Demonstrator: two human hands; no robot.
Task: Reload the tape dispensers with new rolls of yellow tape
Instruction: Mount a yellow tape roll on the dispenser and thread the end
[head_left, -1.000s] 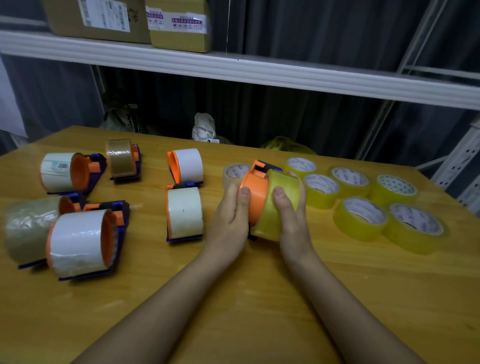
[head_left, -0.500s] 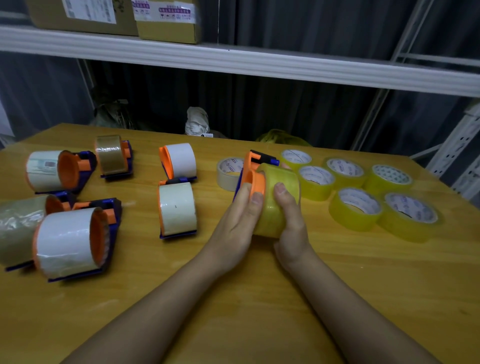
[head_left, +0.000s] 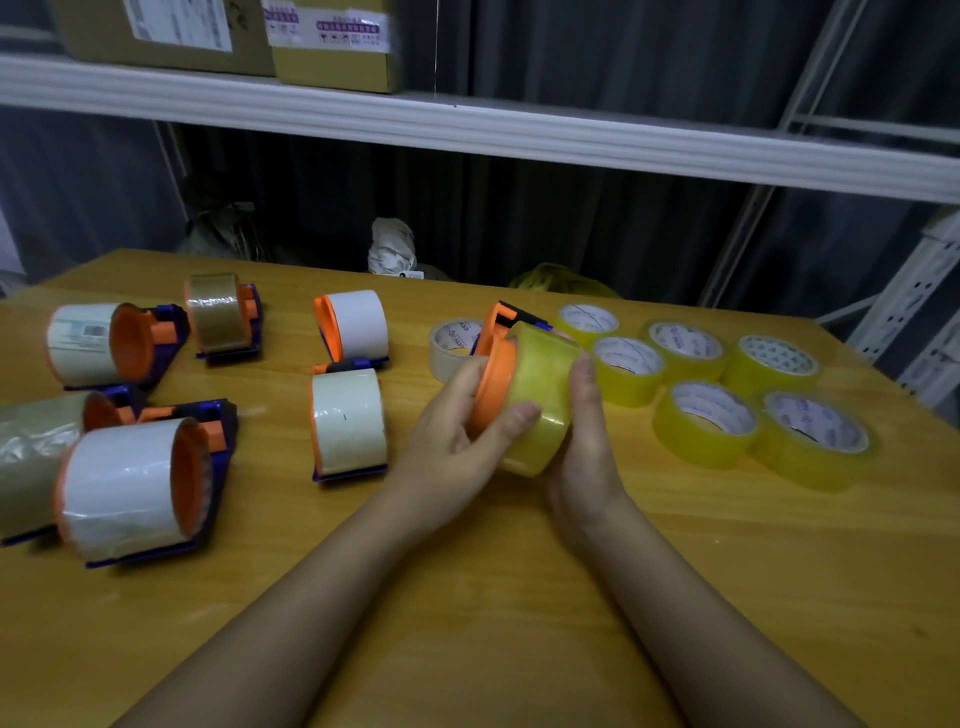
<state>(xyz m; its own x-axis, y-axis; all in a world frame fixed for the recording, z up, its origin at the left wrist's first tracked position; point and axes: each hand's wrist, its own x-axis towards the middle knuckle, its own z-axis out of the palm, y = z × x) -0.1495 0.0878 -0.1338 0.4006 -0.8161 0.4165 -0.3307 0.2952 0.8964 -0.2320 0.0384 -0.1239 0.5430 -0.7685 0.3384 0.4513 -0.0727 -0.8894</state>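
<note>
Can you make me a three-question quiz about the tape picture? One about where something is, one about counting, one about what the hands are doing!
1. Where do the loose yellow rolls lie?
A. right part of the table
B. on the shelf
C. on the floor

2. How many loose yellow rolls lie there?
A. two
B. six
C. ten

3. What do the hands do?
A. rest flat
B. hold a dispenser with a yellow roll
C. open a box

Answers: A, they lie right of the hands; B, six flat rolls; C is wrong, B: left hand and right hand grip the dispenser.

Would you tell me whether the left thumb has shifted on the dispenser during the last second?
Yes. The left hand has slid its thumb off the orange flange onto the yellow tape roll, toward the right hand.
</note>
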